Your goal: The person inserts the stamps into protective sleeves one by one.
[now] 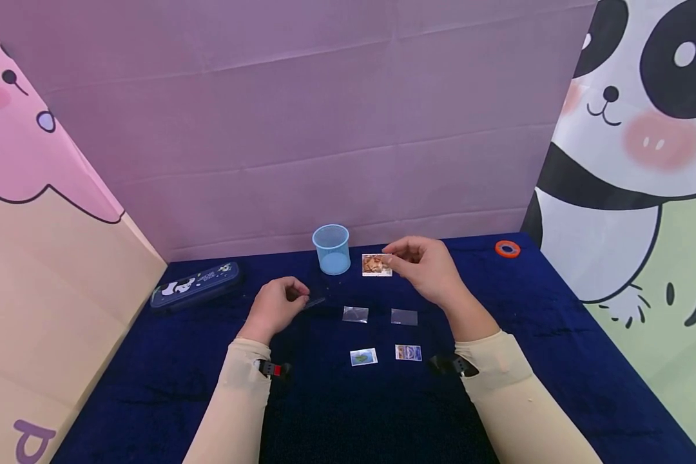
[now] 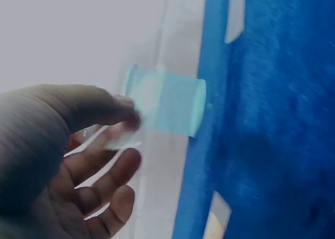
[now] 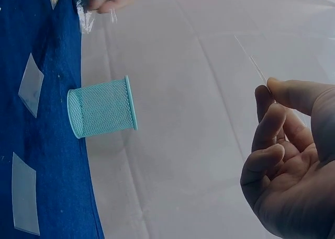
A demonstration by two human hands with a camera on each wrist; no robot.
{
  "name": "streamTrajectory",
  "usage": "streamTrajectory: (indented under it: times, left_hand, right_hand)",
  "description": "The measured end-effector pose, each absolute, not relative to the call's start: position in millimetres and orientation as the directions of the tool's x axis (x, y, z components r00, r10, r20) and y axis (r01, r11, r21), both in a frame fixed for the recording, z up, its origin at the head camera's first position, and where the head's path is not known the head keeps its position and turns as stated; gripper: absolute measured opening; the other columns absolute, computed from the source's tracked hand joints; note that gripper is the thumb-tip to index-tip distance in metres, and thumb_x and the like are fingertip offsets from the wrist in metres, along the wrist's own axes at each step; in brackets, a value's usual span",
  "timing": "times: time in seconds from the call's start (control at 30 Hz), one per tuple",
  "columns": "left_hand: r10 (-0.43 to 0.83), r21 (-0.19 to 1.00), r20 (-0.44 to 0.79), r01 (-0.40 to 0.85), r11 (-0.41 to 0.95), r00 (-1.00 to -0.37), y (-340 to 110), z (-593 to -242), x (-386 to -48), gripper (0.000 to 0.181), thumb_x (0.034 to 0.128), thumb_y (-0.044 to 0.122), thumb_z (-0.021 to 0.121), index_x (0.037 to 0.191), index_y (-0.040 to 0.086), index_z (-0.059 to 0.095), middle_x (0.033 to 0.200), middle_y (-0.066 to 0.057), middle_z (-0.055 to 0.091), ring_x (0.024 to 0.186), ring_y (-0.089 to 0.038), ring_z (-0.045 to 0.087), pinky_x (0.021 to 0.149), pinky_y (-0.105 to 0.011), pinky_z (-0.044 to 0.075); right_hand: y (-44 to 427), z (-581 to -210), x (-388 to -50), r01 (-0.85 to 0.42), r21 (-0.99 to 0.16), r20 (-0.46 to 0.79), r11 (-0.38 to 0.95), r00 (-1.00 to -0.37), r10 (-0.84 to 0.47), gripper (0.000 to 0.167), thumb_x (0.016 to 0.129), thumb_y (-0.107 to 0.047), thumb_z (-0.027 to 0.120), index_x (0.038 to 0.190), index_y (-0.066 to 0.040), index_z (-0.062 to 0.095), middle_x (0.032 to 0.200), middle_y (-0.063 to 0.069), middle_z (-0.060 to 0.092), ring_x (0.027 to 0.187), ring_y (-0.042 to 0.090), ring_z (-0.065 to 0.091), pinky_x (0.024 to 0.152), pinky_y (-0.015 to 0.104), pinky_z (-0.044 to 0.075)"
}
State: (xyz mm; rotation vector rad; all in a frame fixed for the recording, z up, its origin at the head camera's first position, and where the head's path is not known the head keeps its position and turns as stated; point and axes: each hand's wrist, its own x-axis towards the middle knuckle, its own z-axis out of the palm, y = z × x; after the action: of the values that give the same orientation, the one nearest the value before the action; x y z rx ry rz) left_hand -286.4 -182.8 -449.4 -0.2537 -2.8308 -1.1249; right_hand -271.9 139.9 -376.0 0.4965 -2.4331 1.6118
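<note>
Head view shows me, nearest to the person on the dark blue cloth (image 1: 325, 419), two small cards: a light blue card (image 1: 363, 357) with a green shape and, just right of it, a purple-blue card (image 1: 408, 352). Beyond them lie the left clear piece (image 1: 356, 314), which shines, and the right clear piece (image 1: 404, 317), which looks duller.

Further on, the left hand (image 1: 274, 309) pinches a thin clear film (image 1: 314, 303). From the head I see this film only as a dark sliver; the right wrist view shows its bright, shiny surface, while the left wrist view blurs it between the thumb and fingers. The right hand (image 1: 426, 267) pinches a brown picture card (image 1: 377, 265) at its right end, between thumb and index finger. Its brown picture is visible to me only from the head; the right wrist camera sees the card edge-on, as a thin pale line, but shows better the other fingers, which are bent inward.

At the far side, the light blue cup (image 1: 333, 260) stands upright, left of the brown card. Its fine mesh is clearest from the right wrist. Only the head view gives me the panda pencil case (image 1: 197, 287) at far left and the orange ring (image 1: 507, 249) at far right.
</note>
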Motion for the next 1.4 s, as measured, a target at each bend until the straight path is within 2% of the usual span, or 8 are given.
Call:
streamTrajectory:
  times: [0.17, 0.33, 0.43, 0.63, 0.83, 1.13, 1.27, 1.4]
  left_hand:
    - [0.123, 0.730, 0.222, 0.249, 0.636, -0.967, -183.3, -435.2, -282.2, 0.014, 0.1008, 0.018, 0.073, 0.113, 0.015, 0.079, 0.107, 0.003, 0.074, 0.097, -0.019, 0.064, 0.090, -0.043, 0.056]
    - [0.104, 0.761, 0.309, 0.311, 0.570, -0.945, -184.7, -422.9, -277.5, 0.012, 0.0996, 0.022, 0.075, 0.111, 0.019, 0.079, 0.103, 0.006, 0.074, 0.094, -0.018, 0.063, 0.085, -0.038, 0.054]
    - [0.102, 0.770, 0.360, 0.357, 0.528, -0.927, -185.2, -415.9, -273.9, 0.013, 0.1008, 0.023, 0.074, 0.110, 0.018, 0.080, 0.102, 0.004, 0.073, 0.091, -0.018, 0.062, 0.081, -0.037, 0.053]
    - [0.111, 0.766, 0.442, 0.439, 0.469, -0.890, -184.1, -402.7, -267.1, 0.016, 0.1031, 0.019, 0.070, 0.114, 0.013, 0.080, 0.105, 0.000, 0.071, 0.090, -0.019, 0.061, 0.077, -0.035, 0.051]
    - [0.088, 0.774, 0.454, 0.441, 0.454, -0.887, -181.1, -392.9, -259.5, 0.017, 0.1019, 0.019, 0.072, 0.116, 0.014, 0.080, 0.103, 0.000, 0.071, 0.084, -0.020, 0.058, 0.070, -0.032, 0.050]
    - [0.069, 0.779, 0.467, 0.447, 0.440, -0.882, -173.9, -378.8, -246.8, 0.016, 0.1017, 0.028, 0.072, 0.110, 0.016, 0.080, 0.089, 0.000, 0.068, 0.073, -0.024, 0.053, 0.061, -0.031, 0.044]
    - [0.077, 0.769, 0.482, 0.463, 0.441, -0.873, -170.0, -372.4, -240.4, 0.015, 0.1015, 0.028, 0.072, 0.107, 0.016, 0.080, 0.090, 0.000, 0.069, 0.073, -0.023, 0.054, 0.061, -0.031, 0.046]
    - [0.096, 0.776, 0.491, 0.485, 0.403, -0.866, -167.0, -370.1, -238.1, 0.013, 0.1002, 0.025, 0.073, 0.104, 0.014, 0.080, 0.093, -0.001, 0.072, 0.077, -0.021, 0.059, 0.066, -0.029, 0.049]
  right_hand:
    - [139.6, -376.4, -272.0, -0.385, -0.849, 0.346, 0.363, -0.923, -0.169, 0.013, 0.101, -0.022, 0.074, 0.109, -0.012, 0.077, 0.087, 0.011, 0.070, 0.075, 0.028, 0.062, 0.063, 0.033, 0.050]
    - [139.3, -377.1, -273.1, -0.367, -0.869, 0.327, 0.332, -0.929, -0.171, 0.014, 0.105, -0.021, 0.068, 0.113, -0.011, 0.071, 0.091, 0.010, 0.071, 0.074, 0.027, 0.067, 0.060, 0.037, 0.054]
    - [138.9, -376.7, -273.2, -0.365, -0.876, 0.320, 0.316, -0.929, -0.185, 0.013, 0.106, -0.019, 0.065, 0.115, -0.010, 0.068, 0.094, 0.012, 0.071, 0.074, 0.027, 0.067, 0.059, 0.040, 0.056]
    - [138.1, -375.7, -272.2, -0.382, -0.864, 0.332, 0.328, -0.922, -0.200, 0.014, 0.104, -0.012, 0.066, 0.118, -0.010, 0.068, 0.094, 0.014, 0.068, 0.076, 0.029, 0.064, 0.061, 0.035, 0.056]
    - [136.0, -371.1, -267.5, -0.407, -0.842, 0.358, 0.355, -0.913, -0.197, 0.017, 0.101, -0.010, 0.070, 0.117, -0.011, 0.071, 0.097, 0.009, 0.068, 0.078, 0.029, 0.061, 0.061, 0.034, 0.053]
    - [129.5, -364.4, -257.7, -0.475, -0.805, 0.432, 0.355, -0.880, -0.197, 0.019, 0.100, -0.012, 0.072, 0.119, -0.011, 0.073, 0.094, 0.006, 0.067, 0.076, 0.026, 0.058, 0.063, 0.031, 0.049]
    - [123.6, -361.4, -251.0, -0.516, -0.794, 0.472, 0.322, -0.857, -0.208, 0.018, 0.100, -0.013, 0.073, 0.118, -0.013, 0.075, 0.093, 0.004, 0.069, 0.074, 0.027, 0.057, 0.062, 0.029, 0.048]
    - [120.6, -358.2, -245.8, -0.537, -0.794, 0.502, 0.285, -0.843, -0.193, 0.015, 0.100, -0.011, 0.073, 0.115, -0.010, 0.076, 0.091, 0.007, 0.073, 0.075, 0.030, 0.064, 0.062, 0.028, 0.051]
